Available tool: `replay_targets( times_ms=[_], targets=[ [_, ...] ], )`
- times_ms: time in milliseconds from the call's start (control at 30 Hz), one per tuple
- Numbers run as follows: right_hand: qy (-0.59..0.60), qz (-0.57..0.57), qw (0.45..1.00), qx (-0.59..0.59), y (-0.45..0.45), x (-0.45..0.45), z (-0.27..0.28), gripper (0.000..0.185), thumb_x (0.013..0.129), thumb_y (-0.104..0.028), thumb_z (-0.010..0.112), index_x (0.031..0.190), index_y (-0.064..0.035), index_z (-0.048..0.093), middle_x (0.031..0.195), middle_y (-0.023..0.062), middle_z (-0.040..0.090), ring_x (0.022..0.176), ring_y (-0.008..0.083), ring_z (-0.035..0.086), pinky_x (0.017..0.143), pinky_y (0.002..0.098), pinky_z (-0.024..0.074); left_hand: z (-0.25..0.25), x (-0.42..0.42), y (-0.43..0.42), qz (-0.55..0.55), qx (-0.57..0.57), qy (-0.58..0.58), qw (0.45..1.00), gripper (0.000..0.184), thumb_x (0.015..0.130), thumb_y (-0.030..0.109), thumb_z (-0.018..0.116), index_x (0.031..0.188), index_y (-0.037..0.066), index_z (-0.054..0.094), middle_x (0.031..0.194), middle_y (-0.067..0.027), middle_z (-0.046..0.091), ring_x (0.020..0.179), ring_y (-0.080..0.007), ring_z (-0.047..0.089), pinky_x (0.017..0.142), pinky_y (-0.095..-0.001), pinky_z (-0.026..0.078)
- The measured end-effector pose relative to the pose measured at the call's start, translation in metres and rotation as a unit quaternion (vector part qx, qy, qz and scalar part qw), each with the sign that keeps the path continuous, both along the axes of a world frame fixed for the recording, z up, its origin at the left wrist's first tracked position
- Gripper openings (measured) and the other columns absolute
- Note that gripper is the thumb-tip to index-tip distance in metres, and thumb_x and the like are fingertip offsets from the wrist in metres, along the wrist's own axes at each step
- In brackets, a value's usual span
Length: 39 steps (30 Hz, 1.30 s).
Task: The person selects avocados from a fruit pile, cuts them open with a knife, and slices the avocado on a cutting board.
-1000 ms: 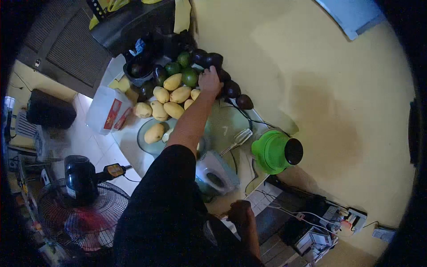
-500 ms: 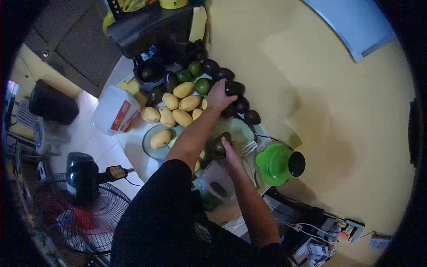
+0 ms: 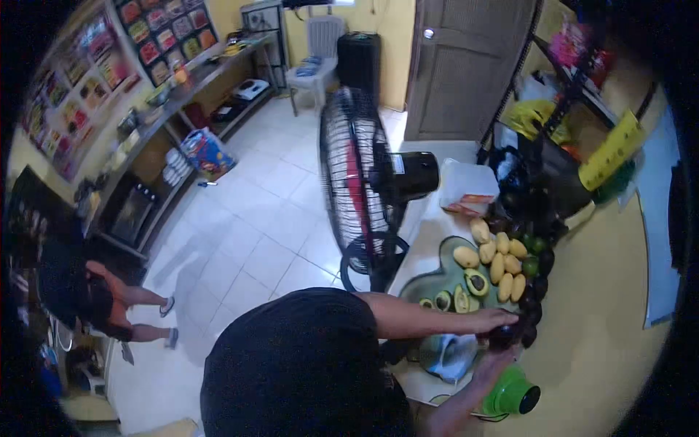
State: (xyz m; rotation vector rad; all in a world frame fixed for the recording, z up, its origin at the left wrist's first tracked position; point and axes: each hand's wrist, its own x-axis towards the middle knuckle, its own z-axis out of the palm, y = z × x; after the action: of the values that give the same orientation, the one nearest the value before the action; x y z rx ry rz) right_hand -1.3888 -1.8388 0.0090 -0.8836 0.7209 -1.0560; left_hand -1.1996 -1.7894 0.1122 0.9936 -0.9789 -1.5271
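A dark avocado (image 3: 502, 335) sits between my two hands at the right end of the table. My left hand (image 3: 495, 319) lies over it with curled fingers, and my right hand (image 3: 498, 359) grips it from the near side. Cut avocado halves (image 3: 476, 282) rest on a green glass board (image 3: 429, 280), left of my hands. Beyond them is a group of yellow mangoes (image 3: 497, 267). Whole dark avocados (image 3: 535, 313) line the wall side. A clear plastic container (image 3: 448, 357) stands below my left forearm.
A green appliance with a black knob (image 3: 513, 393) is near my right wrist. A standing fan (image 3: 357, 175) is left of the table, by a white tub (image 3: 466, 186). Another person (image 3: 80, 277) is at far left. Shelves and a door (image 3: 455, 73) are behind.
My view has swung left, showing the room. My left hand has come back from the dark avocados at the rear to the avocado at my right hand.
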Motion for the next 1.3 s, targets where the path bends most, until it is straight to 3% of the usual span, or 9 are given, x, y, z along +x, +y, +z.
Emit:
replay_targets(
  times_ms=[267,333,433,600,667,767,867,1100,1300],
  targets=[
    [-0.105,0.155,0.977,-0.098,0.184,0.066,0.085,0.083,0.079,-0.052,0.067,0.140,-0.0060,0.036,0.132,0.0124,0.048,0.124,0.0291,0.046,0.105,0.0440,0.0362,0.039,0.080,0.145,-0.269,-0.098,-0.317,0.904,0.079,0.095,0.066,0.033,0.151,0.010,0.028,0.136,-0.0198,0.051,0.081,-0.0296,0.069,0.073,-0.0356,0.057],
    [-0.149,0.161,0.976,-0.003,0.198,0.076,0.075,0.078,0.080,-0.045,0.070,0.139,-0.0070,0.036,0.128,0.0120,0.049,0.119,0.0300,0.050,0.103,0.0435,0.0399,0.082,0.113,0.160,-0.226,-0.169,-0.397,0.873,0.069,0.097,0.060,0.040,0.109,-0.003,0.065,0.103,-0.0246,0.067,0.099,-0.0401,0.062,0.089,-0.0459,0.046],
    [-0.156,0.307,0.939,0.001,0.218,0.132,0.080,0.077,0.080,-0.042,0.072,0.139,-0.0069,0.036,0.129,0.0124,0.049,0.121,0.0300,0.049,0.104,0.0444,0.0397,0.214,0.155,0.202,-0.222,-0.132,-0.492,0.831,0.071,0.092,0.064,0.044,0.107,-0.002,0.067,0.099,-0.0183,0.070,0.095,-0.0346,0.066,0.083,-0.0447,0.050],
    [-0.190,0.449,0.873,-0.018,0.260,0.230,0.091,0.077,0.078,-0.037,0.075,0.138,-0.0067,0.036,0.130,0.0131,0.048,0.122,0.0300,0.048,0.105,0.0457,0.0393,0.306,0.172,0.318,-0.133,-0.260,-0.785,0.546,0.054,0.095,0.052,0.046,0.108,0.004,0.069,0.100,-0.0163,0.070,0.093,-0.0329,0.067,0.080,-0.0468,0.051],
    [-0.194,0.503,0.842,-0.017,0.275,0.269,0.095,0.077,0.078,-0.035,0.076,0.138,-0.0066,0.036,0.131,0.0134,0.047,0.123,0.0300,0.047,0.106,0.0463,0.0392,0.313,0.198,0.395,-0.093,-0.296,-0.792,0.526,0.042,0.093,0.042,0.052,0.113,0.010,0.069,0.102,-0.0154,0.070,0.094,-0.0328,0.066,0.083,-0.0462,0.050],
    [-0.220,0.581,0.784,-0.017,0.315,0.352,0.097,0.077,0.077,-0.031,0.078,0.137,-0.0065,0.037,0.132,0.0138,0.047,0.124,0.0300,0.047,0.106,0.0471,0.0390,0.295,0.249,0.487,-0.163,-0.340,-0.536,0.756,0.025,0.092,0.025,0.058,0.110,0.011,0.066,0.106,-0.0175,0.065,0.101,-0.0349,0.060,0.085,-0.0474,0.046],
    [-0.227,0.635,0.738,-0.020,0.361,0.429,0.111,0.077,0.077,-0.029,0.079,0.137,-0.0064,0.037,0.132,0.0141,0.046,0.125,0.0300,0.046,0.107,0.0477,0.0389,0.262,0.270,0.571,-0.172,-0.426,-0.258,0.850,0.019,0.097,0.015,0.053,0.108,0.004,0.064,0.107,-0.0184,0.064,0.097,-0.0352,0.057,0.087,-0.0473,0.042],
    [-0.122,0.702,0.698,0.065,0.513,0.577,0.141,0.084,0.067,-0.029,0.085,0.134,-0.0056,0.040,0.121,0.0151,0.053,0.100,0.0358,0.061,0.083,0.0460,0.0560,0.251,0.359,0.704,0.102,-0.478,-0.509,0.708,0.018,0.080,0.027,0.068,0.089,0.012,0.066,0.089,-0.0101,0.063,0.088,-0.0299,0.061,0.075,-0.0455,0.047],
    [-0.010,0.799,0.589,0.120,0.629,0.658,0.174,0.080,0.068,-0.029,0.081,0.132,-0.0060,0.040,0.120,0.0142,0.053,0.104,0.0330,0.061,0.091,0.0444,0.0519,0.247,0.401,0.800,0.471,-0.373,-0.477,0.642,0.020,0.097,0.021,0.050,0.081,0.012,0.057,0.089,-0.0076,0.058,0.075,-0.0248,0.057,0.059,-0.0319,0.045]
  ],
)
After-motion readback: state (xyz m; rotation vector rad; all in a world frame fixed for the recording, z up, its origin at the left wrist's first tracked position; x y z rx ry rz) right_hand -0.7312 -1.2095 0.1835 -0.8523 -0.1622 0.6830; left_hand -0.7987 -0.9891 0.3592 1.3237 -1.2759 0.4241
